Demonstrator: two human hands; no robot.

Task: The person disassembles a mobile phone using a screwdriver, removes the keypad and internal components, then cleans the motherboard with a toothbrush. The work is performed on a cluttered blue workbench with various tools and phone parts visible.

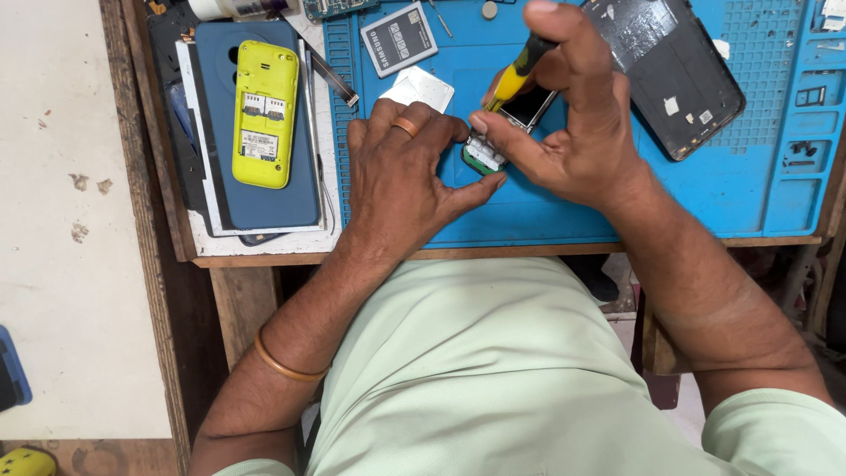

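We see the small phone (507,132) on the blue mat (546,211), its long axis slanting from lower left to upper right; green board edge, dark glossy screen; mostly hidden by fingers; our left hand (401,176) pinches its lower end; our right hand (573,123) grips the yellow-handled screwdriver (515,78), tip hidden.

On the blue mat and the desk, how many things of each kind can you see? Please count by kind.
Phone shells: 3 (yellow shell, dark blue shell, black shell)
Batteries: 1 (battery)
Screwdrivers: 1 (screwdriver in the right hand)
Small phones being worked on: 1 (small phone under the left hand)
Tweezers: 1 (tweezers)
Total: 7
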